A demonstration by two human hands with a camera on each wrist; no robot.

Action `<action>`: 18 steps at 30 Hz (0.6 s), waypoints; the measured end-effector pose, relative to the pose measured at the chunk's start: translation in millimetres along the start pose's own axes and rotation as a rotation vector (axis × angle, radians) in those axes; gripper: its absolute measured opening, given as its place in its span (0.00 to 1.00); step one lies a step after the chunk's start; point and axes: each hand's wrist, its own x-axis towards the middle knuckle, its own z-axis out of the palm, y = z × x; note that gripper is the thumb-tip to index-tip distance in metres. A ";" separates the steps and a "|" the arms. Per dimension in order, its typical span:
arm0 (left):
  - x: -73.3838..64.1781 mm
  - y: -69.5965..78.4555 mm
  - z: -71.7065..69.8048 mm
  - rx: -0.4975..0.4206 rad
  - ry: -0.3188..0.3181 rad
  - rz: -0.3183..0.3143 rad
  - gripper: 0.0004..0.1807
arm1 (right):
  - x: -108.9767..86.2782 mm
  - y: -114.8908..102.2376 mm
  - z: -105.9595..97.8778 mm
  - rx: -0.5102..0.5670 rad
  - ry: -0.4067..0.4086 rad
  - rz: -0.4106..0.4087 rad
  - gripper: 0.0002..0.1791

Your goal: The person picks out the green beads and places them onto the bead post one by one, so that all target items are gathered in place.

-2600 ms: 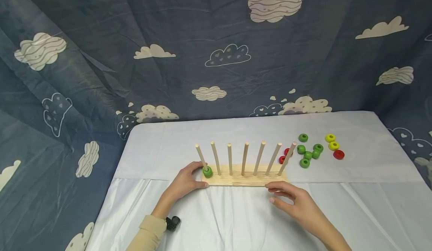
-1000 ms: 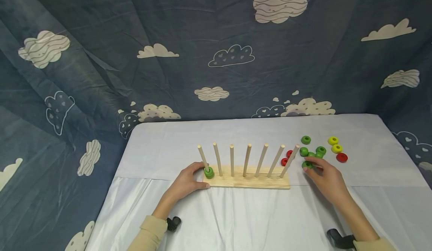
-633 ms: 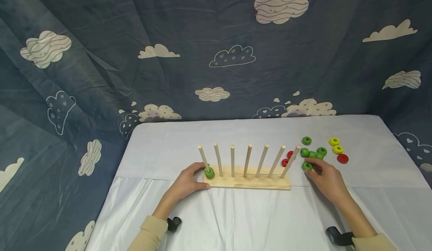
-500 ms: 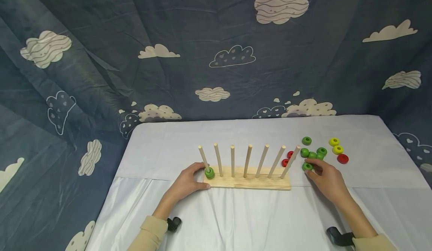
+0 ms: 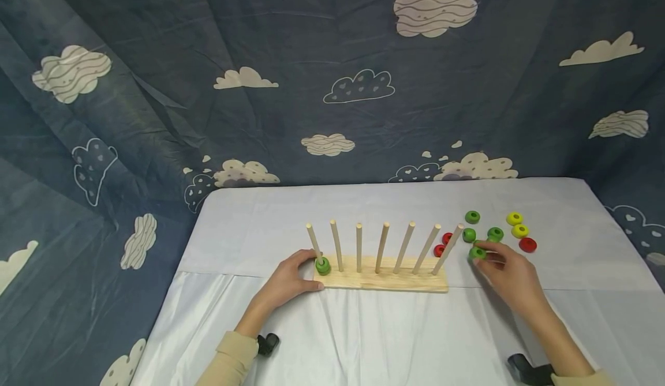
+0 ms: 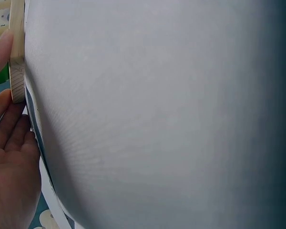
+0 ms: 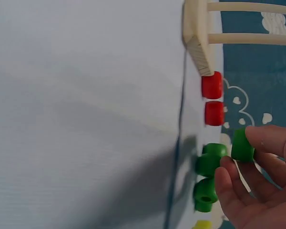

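Note:
A light wooden peg board [image 5: 400, 283] lies on the white cloth with a row of several upright dowels. Around the leftmost peg sit green beads [image 5: 323, 267], stacked low on the base. My left hand [image 5: 283, 282] grips the board's left end between thumb and fingers; the left wrist view shows the thumb [image 6: 1, 53] against the board's side. To the right of the board, my right hand [image 5: 513, 275] pinches a green bead [image 5: 477, 253] between thumb and fingertips. The right wrist view shows that held bead [image 7: 242, 145] raised off the cloth.
More loose green beads [image 5: 495, 234] lie just beyond my right hand. Two red beads [image 5: 439, 250] are behind the board's right end. Two yellow beads [image 5: 519, 231] and another red bead [image 5: 527, 244] lie farther right. A cloud-patterned curtain [image 5: 291, 115] hangs behind the table.
My right hand has moved from the board's front edge to the loose beads, taken a green bead and lifted it slightly. The left hand has stayed on the board's end.

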 end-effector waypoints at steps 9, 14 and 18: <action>0.0 -0.4 0.3 -0.005 -0.001 -0.002 0.38 | 3.6 -20.8 -21.1 0.029 0.036 -0.018 0.24; 0.2 0.6 0.0 -0.004 -0.001 -0.010 0.38 | 6.6 -32.9 -30.2 0.038 0.059 0.005 0.25; 0.5 0.9 -0.4 -0.006 0.000 -0.013 0.38 | 7.5 -42.6 -36.6 0.051 0.090 0.012 0.26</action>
